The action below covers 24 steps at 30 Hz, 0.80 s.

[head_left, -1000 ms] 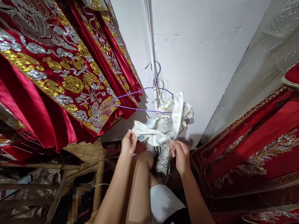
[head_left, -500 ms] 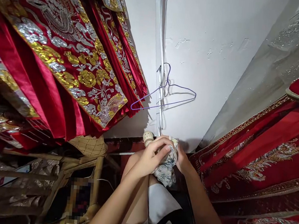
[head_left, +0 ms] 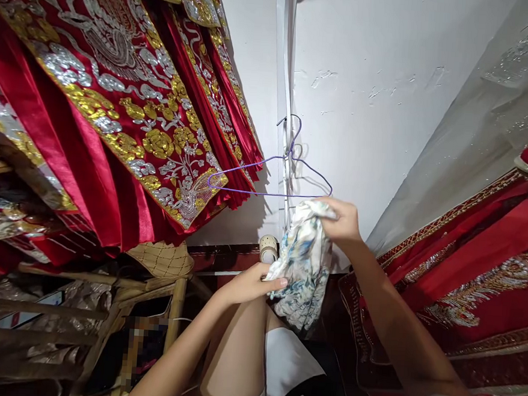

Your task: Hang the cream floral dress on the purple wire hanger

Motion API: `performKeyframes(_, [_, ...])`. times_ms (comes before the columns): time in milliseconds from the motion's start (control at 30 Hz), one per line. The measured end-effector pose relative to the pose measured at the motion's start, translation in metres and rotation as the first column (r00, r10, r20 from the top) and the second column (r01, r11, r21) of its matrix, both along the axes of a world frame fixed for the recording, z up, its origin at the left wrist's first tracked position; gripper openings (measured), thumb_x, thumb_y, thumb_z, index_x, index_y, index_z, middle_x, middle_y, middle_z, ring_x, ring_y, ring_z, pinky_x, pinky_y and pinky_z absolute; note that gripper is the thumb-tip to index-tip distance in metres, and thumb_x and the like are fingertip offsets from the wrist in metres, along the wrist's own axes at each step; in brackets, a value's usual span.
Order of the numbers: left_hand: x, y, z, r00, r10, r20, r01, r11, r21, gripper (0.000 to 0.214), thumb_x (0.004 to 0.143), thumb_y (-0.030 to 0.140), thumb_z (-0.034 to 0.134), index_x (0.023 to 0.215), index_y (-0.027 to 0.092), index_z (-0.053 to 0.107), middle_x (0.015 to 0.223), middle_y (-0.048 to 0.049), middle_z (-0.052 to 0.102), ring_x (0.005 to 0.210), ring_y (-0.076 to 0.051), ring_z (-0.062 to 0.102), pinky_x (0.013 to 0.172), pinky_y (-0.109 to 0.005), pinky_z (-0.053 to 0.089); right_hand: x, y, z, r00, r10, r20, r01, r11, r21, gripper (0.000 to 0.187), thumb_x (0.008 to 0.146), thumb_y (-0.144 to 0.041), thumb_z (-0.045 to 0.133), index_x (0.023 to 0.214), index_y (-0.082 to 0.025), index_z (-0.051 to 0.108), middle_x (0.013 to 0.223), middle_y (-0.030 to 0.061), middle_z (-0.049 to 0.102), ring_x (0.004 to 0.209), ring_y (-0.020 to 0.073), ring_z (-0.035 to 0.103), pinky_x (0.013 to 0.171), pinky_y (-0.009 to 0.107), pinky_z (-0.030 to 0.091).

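Observation:
A crumpled white cloth with a blue and green floral print (head_left: pixel 302 267) hangs between my two hands above my lap. My right hand (head_left: pixel 341 221) is closed on its top edge, raised just below the hanger's right corner. Lower and to the left, my left hand (head_left: pixel 260 282) pinches the cloth's left side, thumb on top. A thin purple wire hanger (head_left: pixel 264 192) hangs by its hook against the white wall, in front of and above the cloth. Whether the cloth is a garment I cannot tell.
Red costumes embroidered in gold and silver (head_left: pixel 159 142) hang at the left. More red beaded fabric (head_left: pixel 479 285) and a sheer sparkly cloth (head_left: pixel 468 116) are at the right. A bamboo chair (head_left: pixel 177 303) stands lower left, with a phone (head_left: pixel 30 309) nearby. A beige shoe (head_left: pixel 268 246) shows near the wall.
The bunched cloth has opened out and grown longer. My right hand has risen toward the hanger with its top edge, while my left hand moved slightly down and left. The hanger has swung a little.

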<state>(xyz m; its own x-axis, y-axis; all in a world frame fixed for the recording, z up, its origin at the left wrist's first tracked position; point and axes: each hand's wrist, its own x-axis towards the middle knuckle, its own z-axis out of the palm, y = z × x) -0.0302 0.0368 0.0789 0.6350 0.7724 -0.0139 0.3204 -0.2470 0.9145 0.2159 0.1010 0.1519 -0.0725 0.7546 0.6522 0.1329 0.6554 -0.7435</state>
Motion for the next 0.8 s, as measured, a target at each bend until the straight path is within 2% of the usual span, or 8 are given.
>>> performKeyframes(67, [-0.013,-0.003,0.005,0.988,0.029,-0.153,-0.026,0.999,0.018,0.047,0.094,0.057,0.059,0.073,0.015,0.059,0.071,0.0005,0.055,0.069,-0.015,0.048,0.065,-0.025,0.039,0.000,0.035,-0.002,0.975,-0.169,-0.142,0.176,0.984,0.038,0.031,0.070,-0.017,0.061,0.097,-0.021,0.075,0.104,0.0070,0.077,0.101,0.0258,0.068,0.090,0.037,0.053])
performKeyframes(133, [-0.024,-0.007,0.019,0.964,0.076,-0.255,-0.056,0.995,0.085,0.048,0.096,0.057,0.055,0.071,0.015,0.055,0.070,0.0017,0.052,0.068,-0.013,0.045,0.063,-0.024,0.036,-0.003,0.070,-0.010,0.973,-0.201,-0.116,0.196,0.979,-0.052,0.038,0.070,-0.018,0.057,0.104,-0.020,0.074,0.115,0.0089,0.075,0.111,0.0257,0.066,0.098,0.037,0.051])
performKeyframes(300, [-0.034,-0.032,0.067,0.926,0.129,-0.356,-0.021,0.956,0.293,0.048,0.104,0.052,0.043,0.072,0.017,0.054,0.071,0.0006,0.056,0.071,-0.015,0.051,0.072,-0.026,0.042,-0.009,0.116,-0.036,0.986,-0.086,0.142,0.135,0.911,-0.389,0.009,0.068,-0.022,0.055,0.064,-0.019,0.062,0.070,0.0066,0.068,0.074,0.0238,0.062,0.073,0.035,0.050])
performKeyframes(433, [-0.040,-0.042,0.086,0.838,0.154,-0.523,0.048,0.935,0.353,0.042,0.104,0.048,0.043,0.084,0.019,0.066,0.081,-0.0051,0.071,0.085,-0.023,0.064,0.103,-0.040,0.044,0.012,0.103,-0.048,0.985,-0.116,0.130,0.158,0.913,-0.377,0.010,0.064,-0.026,0.059,0.057,-0.020,0.056,0.057,-0.0001,0.055,0.061,0.0166,0.050,0.060,0.030,0.039])
performKeyframes(533, [-0.054,-0.024,0.083,0.645,0.285,-0.709,-0.016,0.933,0.360,0.034,0.102,0.037,0.045,0.094,0.020,0.073,0.106,-0.0122,0.078,0.107,-0.032,0.069,0.116,-0.063,0.030,0.029,0.080,-0.045,0.985,-0.123,0.120,0.157,0.925,-0.345,0.012,0.062,-0.030,0.058,0.058,-0.019,0.058,0.057,-0.0006,0.054,0.059,0.0142,0.045,0.056,0.028,0.033])
performKeyframes(600, [-0.064,-0.003,0.080,0.510,0.414,-0.754,-0.082,0.896,0.436,0.031,0.098,0.029,0.046,0.093,0.020,0.074,0.139,-0.0164,0.067,0.136,-0.040,0.055,0.114,-0.072,0.028,0.035,0.063,-0.040,0.987,-0.115,0.112,0.145,0.938,-0.313,0.014,0.061,-0.032,0.058,0.058,-0.018,0.059,0.057,-0.0005,0.053,0.058,0.0135,0.044,0.055,0.027,0.031])
performKeyframes(700, [-0.072,0.025,0.086,0.447,0.577,-0.684,-0.158,0.803,0.575,0.034,0.096,0.023,0.042,0.091,0.016,0.075,0.145,-0.0222,0.061,0.138,-0.040,0.054,0.107,-0.060,0.045,0.039,0.042,-0.031,0.985,-0.139,0.104,0.162,0.950,-0.269,0.015,0.062,-0.031,0.057,0.058,-0.017,0.060,0.056,-0.0014,0.049,0.058,0.0126,0.041,0.054,0.026,0.028])
performKeyframes(800, [-0.069,0.038,0.104,0.512,0.708,-0.486,-0.321,0.683,0.656,0.041,0.100,0.029,0.036,0.108,0.016,0.074,0.106,-0.0193,0.078,0.100,-0.034,0.074,0.088,-0.043,0.055,0.042,0.026,-0.025,0.981,-0.157,0.118,0.180,0.957,-0.226,0.012,0.061,-0.027,0.056,0.059,-0.017,0.061,0.057,-0.0015,0.049,0.059,0.0126,0.041,0.054,0.025,0.028])
